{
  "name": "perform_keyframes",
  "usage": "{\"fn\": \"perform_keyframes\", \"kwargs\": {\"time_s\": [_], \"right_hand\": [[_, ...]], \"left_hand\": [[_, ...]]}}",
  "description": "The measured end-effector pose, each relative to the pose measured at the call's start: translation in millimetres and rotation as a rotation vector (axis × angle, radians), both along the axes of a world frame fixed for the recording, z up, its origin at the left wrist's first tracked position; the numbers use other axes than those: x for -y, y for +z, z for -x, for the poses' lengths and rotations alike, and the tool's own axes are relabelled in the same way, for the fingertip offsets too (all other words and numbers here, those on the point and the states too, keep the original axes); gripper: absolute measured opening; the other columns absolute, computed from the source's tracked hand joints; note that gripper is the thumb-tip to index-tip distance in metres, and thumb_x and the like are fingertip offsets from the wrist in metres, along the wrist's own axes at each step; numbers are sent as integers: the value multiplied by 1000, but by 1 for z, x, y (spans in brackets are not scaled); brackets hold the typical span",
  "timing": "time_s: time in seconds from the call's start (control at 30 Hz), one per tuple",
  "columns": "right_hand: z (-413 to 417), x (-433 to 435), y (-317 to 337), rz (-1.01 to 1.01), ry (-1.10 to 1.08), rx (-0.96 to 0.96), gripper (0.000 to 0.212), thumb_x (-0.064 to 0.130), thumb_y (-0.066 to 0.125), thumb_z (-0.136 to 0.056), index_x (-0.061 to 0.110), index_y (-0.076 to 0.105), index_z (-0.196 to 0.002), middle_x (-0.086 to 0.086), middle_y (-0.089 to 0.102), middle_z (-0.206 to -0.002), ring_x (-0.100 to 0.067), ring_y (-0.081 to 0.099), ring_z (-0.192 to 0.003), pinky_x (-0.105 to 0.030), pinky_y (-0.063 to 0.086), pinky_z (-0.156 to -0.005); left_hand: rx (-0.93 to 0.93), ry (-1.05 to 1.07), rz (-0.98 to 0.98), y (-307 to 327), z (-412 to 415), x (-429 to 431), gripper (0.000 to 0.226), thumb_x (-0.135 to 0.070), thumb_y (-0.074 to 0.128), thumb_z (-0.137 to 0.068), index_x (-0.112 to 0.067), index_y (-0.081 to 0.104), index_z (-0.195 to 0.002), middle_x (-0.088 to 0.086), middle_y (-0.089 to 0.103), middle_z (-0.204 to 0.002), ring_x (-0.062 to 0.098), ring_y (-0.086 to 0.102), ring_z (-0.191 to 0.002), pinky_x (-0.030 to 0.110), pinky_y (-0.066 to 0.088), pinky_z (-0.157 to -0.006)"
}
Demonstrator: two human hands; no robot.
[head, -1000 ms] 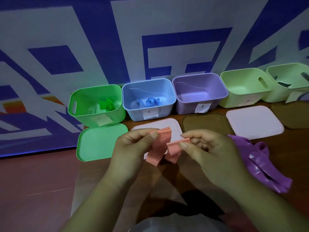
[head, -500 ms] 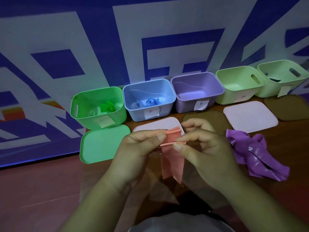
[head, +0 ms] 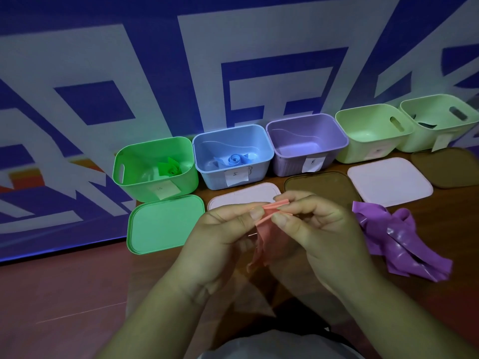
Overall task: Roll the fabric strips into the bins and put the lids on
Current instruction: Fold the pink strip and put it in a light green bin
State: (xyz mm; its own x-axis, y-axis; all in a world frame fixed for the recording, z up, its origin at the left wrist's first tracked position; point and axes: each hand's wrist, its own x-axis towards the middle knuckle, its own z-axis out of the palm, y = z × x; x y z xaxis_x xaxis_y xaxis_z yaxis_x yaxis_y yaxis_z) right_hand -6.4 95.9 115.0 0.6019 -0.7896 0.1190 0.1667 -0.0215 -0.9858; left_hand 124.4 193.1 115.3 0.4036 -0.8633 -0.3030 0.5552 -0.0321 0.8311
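My left hand [head: 220,237] and right hand [head: 318,234] both pinch the top end of the pink strip [head: 263,237] between thumb and fingers, above the middle of the worktop [head: 453,218]; its tail hangs between my palms. The purple strip [head: 404,242] lies crumpled toward the right edge. Open bins [head: 290,164] line the far edge.

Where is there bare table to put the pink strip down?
Bare table lies on the near side of the green lid, left of the left hand, and nearer than the purple strip, right of the right arm. The lids and bins behind sit packed.
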Motion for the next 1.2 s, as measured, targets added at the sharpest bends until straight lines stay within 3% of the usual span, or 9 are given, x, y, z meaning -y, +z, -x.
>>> {"fn": "perform_keyframes", "kwargs": {"time_s": [0.13,0.27,0.37,0.47,0.57,0.67,0.77,0.93,1.2], "right_hand": [[2,1,0,-72,0,-28,10,18,82,-67,24,77,-73,-7,72,-107,-23,70,-101,-44,53,-92],[5,1,1,-73,52,-41,28,45,88,-59,24,77,-75,-6,69,-118,-28,67,-107,-57,50,-99],[6,3,2,-61,70,-41,10,33,82,-65,29,77,-73,-2,66,-126,-25,63,-117,-60,45,-102],[7,6,2,-70,81,-30,5,28,77,-67,31,76,-71,0,65,-129,-23,60,-122,-53,46,-104],[7,7,5,-89,108,-5,4,25,76,-68,28,76,-71,3,67,-125,-19,63,-117,-35,52,-93],[5,7,4,-123,100,-12,11,15,80,-69,25,76,-70,2,68,-122,-14,68,-106,-31,58,-75],[1,7,2,-117,66,12,15,8,76,-71,23,77,-71,-1,71,-116,-15,69,-105,-28,55,-83],[-5,6,0,-133,-20,26,17,8,75,-70,25,77,-71,-4,75,-99,-18,72,-95,-27,53,-84],[-5,7,1,-134,-63,22,12,14,79,-70,24,77,-76,-7,76,-91,-21,72,-91,-29,54,-84]], "left_hand": [[-6,13,23,-1,1,4,34,-14,72,-79,3,73,-108,24,71,-112,30,70,-99,40,56,-82],[-1,58,37,-3,2,9,32,-13,74,-75,4,74,-103,24,73,-102,28,71,-87,36,58,-77],[14,102,28,-2,1,12,30,-12,65,-79,6,73,-102,26,73,-103,30,72,-89,38,57,-82],[28,117,29,-3,0,13,28,-11,65,-82,5,73,-104,31,70,-106,34,68,-93,41,55,-84],[7,125,1,-3,1,14,31,-14,71,-80,4,73,-106,46,60,-108,41,50,-92,53,36,-80],[-13,134,-16,-4,4,15,28,-17,72,-76,-1,77,-99,36,64,-101,39,48,-94,51,33,-84],[-24,132,-18,-5,5,15,39,-26,86,-65,-3,77,-96,33,56,-102,39,42,-96,51,32,-84],[-54,74,45,-4,7,15,26,-7,72,-76,8,73,-98,28,71,-105,34,69,-91,42,57,-85],[-83,38,109,-5,7,16,24,-1,64,-82,14,69,-99,28,70,-110,32,71,-102,40,56,-92]]}}
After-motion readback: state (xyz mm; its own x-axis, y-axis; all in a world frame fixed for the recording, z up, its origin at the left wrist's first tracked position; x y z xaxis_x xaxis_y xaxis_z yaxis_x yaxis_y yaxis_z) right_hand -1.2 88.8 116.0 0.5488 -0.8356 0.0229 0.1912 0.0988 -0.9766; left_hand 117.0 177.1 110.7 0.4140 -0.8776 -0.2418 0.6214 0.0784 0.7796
